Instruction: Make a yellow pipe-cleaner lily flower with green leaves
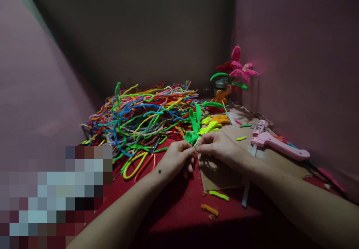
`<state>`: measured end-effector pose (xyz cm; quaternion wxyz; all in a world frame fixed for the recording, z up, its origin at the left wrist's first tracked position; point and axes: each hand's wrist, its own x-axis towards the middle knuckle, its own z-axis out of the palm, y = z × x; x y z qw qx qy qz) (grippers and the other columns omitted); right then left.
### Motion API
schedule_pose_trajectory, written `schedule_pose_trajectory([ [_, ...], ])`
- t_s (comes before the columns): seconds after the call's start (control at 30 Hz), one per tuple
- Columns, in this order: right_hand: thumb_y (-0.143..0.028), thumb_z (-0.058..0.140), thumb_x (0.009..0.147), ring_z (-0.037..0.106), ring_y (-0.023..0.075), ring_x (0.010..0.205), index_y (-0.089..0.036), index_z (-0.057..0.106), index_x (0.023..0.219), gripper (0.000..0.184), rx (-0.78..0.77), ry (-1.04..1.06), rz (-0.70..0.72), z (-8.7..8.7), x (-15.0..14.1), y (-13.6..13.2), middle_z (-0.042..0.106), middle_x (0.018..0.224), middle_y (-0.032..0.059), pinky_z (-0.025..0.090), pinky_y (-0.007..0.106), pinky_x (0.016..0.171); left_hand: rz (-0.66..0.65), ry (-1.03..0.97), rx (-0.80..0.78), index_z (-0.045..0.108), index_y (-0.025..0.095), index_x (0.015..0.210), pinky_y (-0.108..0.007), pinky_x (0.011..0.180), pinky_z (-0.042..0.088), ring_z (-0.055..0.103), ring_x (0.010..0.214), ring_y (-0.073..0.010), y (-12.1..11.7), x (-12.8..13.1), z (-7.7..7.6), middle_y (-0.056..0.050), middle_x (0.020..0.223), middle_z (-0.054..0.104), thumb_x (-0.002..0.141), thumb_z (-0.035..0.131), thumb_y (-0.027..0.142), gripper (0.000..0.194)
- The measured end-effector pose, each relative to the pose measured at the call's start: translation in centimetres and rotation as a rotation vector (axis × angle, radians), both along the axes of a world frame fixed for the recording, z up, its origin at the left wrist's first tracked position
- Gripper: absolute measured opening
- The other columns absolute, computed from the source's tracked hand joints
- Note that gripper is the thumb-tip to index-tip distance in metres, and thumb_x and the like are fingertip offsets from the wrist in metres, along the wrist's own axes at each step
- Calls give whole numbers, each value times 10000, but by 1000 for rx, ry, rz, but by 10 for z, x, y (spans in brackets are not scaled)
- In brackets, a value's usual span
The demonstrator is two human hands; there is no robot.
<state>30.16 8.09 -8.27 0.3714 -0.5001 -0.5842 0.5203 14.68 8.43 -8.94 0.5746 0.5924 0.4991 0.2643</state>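
My left hand (178,156) and my right hand (220,147) meet at the fingertips near the middle of the view. Both are closed in a pinch, thumb against finger. What lies between the fingertips is small, pale and mostly hidden; I cannot make it out. Just beyond them stand green pipe-cleaner leaves (198,115), close to the fingers. Behind my right hand lie yellow pipe-cleaner petals (211,127) and orange petals (220,119). A sheet of cardboard (221,180) is under my right hand.
A heap of coloured pipe cleaners (151,110) covers the left back. Scissors (137,166) with yellow and orange handles lie before it. At right rests a pink glue gun (277,142) with a glue stick (246,189). A pink pipe-cleaner flower (244,69) stands behind. Offcuts (218,195) lie on red cloth (174,211).
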Motion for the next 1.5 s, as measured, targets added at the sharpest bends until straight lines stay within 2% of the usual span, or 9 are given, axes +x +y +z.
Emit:
schedule_pose_trajectory([
  [0.17, -198, 606, 599, 412, 70, 468, -127, 604, 567, 78, 15, -41, -58, 2, -1, 0, 504, 493, -34, 315, 207, 479, -31, 161, 154, 498, 163, 736, -231, 403, 443, 557, 447, -128, 0, 0, 4, 3, 552, 562, 813, 433, 287, 160],
  [0.3, -187, 595, 610, 413, 71, 466, -120, 621, 582, 77, 12, -99, -84, 2, -2, -1, 517, 496, -21, 312, 205, 470, 83, 476, 626, 584, 173, 790, -262, 668, 466, 607, 718, -155, -7, -26, 27, -38, 766, 641, 820, 446, 308, 195],
  [0.37, -198, 593, 620, 420, 73, 463, -114, 638, 605, 96, 6, -123, -78, 1, -1, -1, 533, 508, -9, 307, 204, 455, 128, 608, 704, 591, 185, 808, -253, 673, 444, 599, 720, -153, -12, -46, 37, -29, 768, 647, 836, 416, 332, 230],
  [0.53, -253, 609, 643, 380, 53, 422, -113, 636, 630, 144, -21, -71, -45, -6, 2, 0, 504, 493, -14, 244, 185, 393, 77, 1207, 608, 537, 191, 800, -280, 605, 389, 581, 725, -195, -21, -95, 35, -64, 846, 620, 815, 417, 349, 199],
  [0.63, -257, 625, 643, 380, 46, 415, -115, 616, 611, 146, -57, -14, -41, -3, 3, -1, 494, 485, -16, 235, 168, 374, 16, 1336, 549, 511, 186, 869, -292, 624, 384, 579, 790, -219, -19, -111, 20, -92, 941, 590, 790, 438, 327, 178],
  [0.77, -255, 640, 635, 375, 36, 394, -113, 596, 591, 156, -117, 68, -45, 4, 4, -3, 494, 488, -19, 230, 154, 341, 35, 1208, 473, 487, 173, 945, -279, 655, 392, 575, 792, -200, -15, -120, 13, -89, 944, 585, 724, 467, 212, 225],
  [1.07, -282, 654, 635, 430, 61, 416, -124, 571, 583, 185, -134, 196, -8, 0, 9, 1, 504, 501, -9, 262, 162, 328, 36, 697, 321, 470, 162, 994, -238, 560, 390, 523, 647, -151, -45, -119, 43, -9, 753, 563, 760, 455, 318, 282],
  [1.3, -282, 668, 615, 398, 54, 385, -125, 571, 575, 189, -171, 217, -30, -1, 9, 3, 524, 505, -6, 244, 173, 324, -30, 1427, 477, 513, 154, 945, -320, 583, 385, 599, 706, -267, -35, -115, 46, -128, 811, 639, 808, 357, 298, 253],
  [1.5, -285, 662, 625, 402, 58, 391, -122, 569, 570, 196, -155, 232, 9, -3, 10, 4, 508, 484, -9, 240, 172, 330, -120, 1704, 727, 546, 58, 1054, -390, 722, 411, 575, 886, -314, -37, -116, 45, -225, 940, 615, 793, 265, 71, 384],
])
